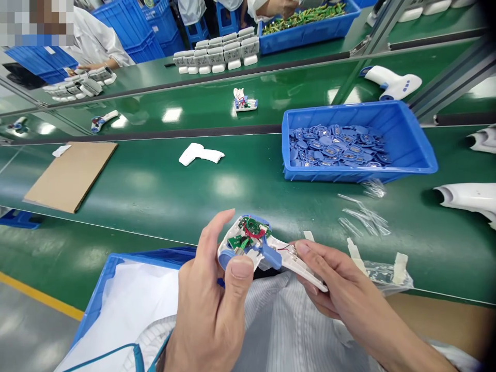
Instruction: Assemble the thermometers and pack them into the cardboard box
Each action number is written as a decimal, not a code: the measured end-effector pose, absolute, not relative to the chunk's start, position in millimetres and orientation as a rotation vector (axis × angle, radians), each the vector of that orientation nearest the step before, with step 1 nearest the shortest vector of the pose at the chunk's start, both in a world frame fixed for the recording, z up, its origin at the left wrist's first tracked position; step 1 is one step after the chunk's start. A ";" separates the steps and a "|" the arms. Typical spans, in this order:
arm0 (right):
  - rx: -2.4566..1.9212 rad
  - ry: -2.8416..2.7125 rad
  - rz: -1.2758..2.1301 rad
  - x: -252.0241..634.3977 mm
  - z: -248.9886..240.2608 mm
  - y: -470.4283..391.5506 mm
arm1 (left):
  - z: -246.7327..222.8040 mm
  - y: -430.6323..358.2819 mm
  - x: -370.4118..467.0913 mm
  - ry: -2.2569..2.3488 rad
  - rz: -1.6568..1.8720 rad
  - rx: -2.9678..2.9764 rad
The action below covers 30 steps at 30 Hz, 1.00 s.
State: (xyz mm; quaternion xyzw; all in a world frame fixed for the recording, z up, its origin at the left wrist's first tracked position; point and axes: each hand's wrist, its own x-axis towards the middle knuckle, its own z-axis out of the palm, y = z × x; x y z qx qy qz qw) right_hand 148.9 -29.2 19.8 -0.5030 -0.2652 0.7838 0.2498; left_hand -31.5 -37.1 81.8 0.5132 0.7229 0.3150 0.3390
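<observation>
One hand-held, pistol-shaped plastic device [271, 254]

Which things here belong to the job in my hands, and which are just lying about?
Job:
device, in your left hand and right hand
circuit board inside it
white shell and blue parts, probably

Lying about, it seems:
cardboard
plastic bag
clear strips, though their use is unclear

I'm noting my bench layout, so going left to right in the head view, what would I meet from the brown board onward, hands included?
Brown board → left hand → opened white-and-blue device → right hand → nearer white casing at the right edge.
</observation>
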 end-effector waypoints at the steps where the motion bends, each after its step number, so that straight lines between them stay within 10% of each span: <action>1: -1.351 -0.725 2.130 148.2 19.9 -29.8 | 82.9 -38.0 -30.2 1.893 0.817 1.323; 30: -1.208 -0.488 2.255 130.9 31.4 -40.0 | 99.8 -33.6 -17.4 2.032 1.015 1.053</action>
